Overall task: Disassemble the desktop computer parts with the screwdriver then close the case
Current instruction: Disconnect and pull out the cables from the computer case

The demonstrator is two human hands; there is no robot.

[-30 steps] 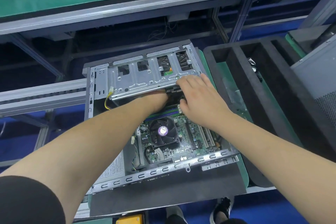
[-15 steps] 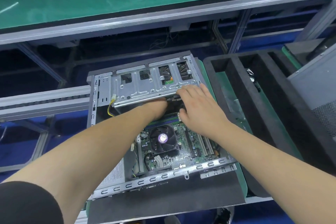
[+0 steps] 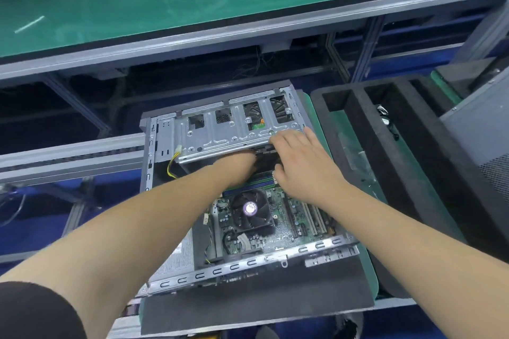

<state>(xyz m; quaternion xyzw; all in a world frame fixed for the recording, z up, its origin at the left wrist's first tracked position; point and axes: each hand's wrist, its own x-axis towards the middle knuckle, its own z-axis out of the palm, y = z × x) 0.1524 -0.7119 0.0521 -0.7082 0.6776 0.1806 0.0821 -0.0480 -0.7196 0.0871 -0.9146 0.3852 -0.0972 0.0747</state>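
Head view: the open case (image 3: 154, 162) lies on its side on the bench, and the left hand (image 3: 237, 168) reaches under the drive cage (image 3: 228, 132), its fingers hidden, so I cannot tell its grip; the right hand (image 3: 305, 162) lies flat, fingers straight, on the cage's edge, holding nothing. Groping blind there could snag a cable or scrape the motherboard (image 3: 275, 226) beside the fan (image 3: 252, 210). A foam tray (image 3: 355, 129) sits just right; no screwdriver shows.
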